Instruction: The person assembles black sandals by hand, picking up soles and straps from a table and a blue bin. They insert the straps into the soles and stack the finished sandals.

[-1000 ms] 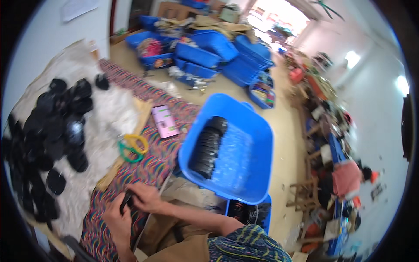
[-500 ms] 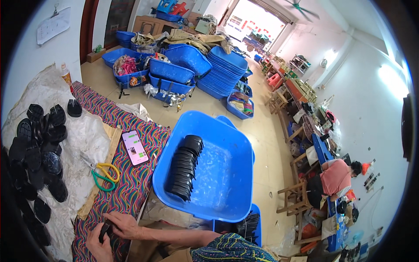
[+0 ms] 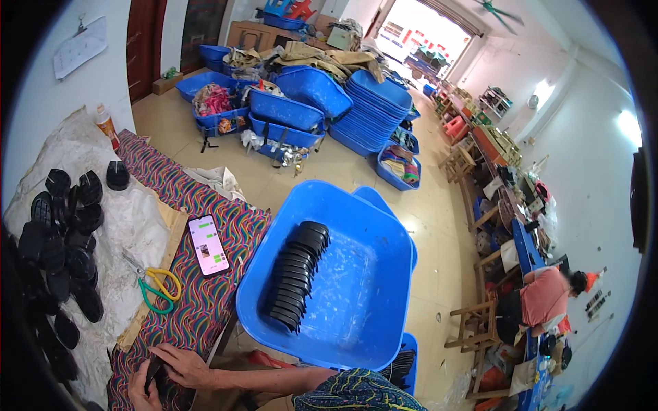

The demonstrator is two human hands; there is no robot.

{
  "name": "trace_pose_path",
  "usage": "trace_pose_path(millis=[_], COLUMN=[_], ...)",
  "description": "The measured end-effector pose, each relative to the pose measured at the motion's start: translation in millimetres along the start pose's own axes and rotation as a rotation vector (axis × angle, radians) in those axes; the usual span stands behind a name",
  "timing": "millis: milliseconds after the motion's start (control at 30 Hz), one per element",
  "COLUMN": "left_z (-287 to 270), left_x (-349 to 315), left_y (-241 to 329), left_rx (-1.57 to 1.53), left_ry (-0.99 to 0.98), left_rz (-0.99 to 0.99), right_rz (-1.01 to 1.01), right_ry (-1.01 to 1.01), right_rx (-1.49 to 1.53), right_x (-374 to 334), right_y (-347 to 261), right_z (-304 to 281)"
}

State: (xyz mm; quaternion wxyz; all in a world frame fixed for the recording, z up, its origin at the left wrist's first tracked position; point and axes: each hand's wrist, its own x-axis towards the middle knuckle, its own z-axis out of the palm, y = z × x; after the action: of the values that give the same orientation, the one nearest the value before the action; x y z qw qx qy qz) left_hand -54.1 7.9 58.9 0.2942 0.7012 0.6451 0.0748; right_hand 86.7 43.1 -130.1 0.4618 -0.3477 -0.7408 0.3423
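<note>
At the bench's lower edge, my left hand [image 3: 141,388] and my right hand [image 3: 185,367] close around a small black piece [image 3: 155,370], gripped between them. Fingers cover much of it; it resembles the black sole-shaped pieces [image 3: 83,264] heaped on the white sheet at the left. To my right, a blue plastic tub [image 3: 363,291] holds a tight row of curved black pieces [image 3: 296,277]. Above my hands lie scissors [image 3: 159,288] with one yellow and one green handle. A phone [image 3: 208,245] with a lit screen rests on the colourful wavy-patterned cloth [image 3: 188,325].
A bottle [image 3: 107,127] stands at the bench's far left. Stacked blue tubs [image 3: 373,103] and others full of cloth and parts sit on the floor ahead. Right, a co-worker [image 3: 545,298] in a pink top sits at a long bench, near wooden stools [image 3: 476,322].
The whole view has shifted slightly, carrying the room rightward in the picture. Both hands still hold the black piece, which has turned a little between the fingers.
</note>
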Motion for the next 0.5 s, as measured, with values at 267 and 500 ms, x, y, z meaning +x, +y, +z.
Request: trace_pose_path(millis=[267, 500], left_z=[21.5, 45.5], left_x=[1.6, -3.3], left_y=[-6.3, -29.8], left_rx=[-0.009, -0.028], left_ry=[0.118, 0.283], left_rz=[0.118, 0.296], right_rz=[-0.103, -0.109], right_ry=[0.049, 0.117], right_rx=[-0.033, -0.063], right_x=[-5.3, -6.3], right_y=[9.2, 1.7], right_z=[5.7, 9.1])
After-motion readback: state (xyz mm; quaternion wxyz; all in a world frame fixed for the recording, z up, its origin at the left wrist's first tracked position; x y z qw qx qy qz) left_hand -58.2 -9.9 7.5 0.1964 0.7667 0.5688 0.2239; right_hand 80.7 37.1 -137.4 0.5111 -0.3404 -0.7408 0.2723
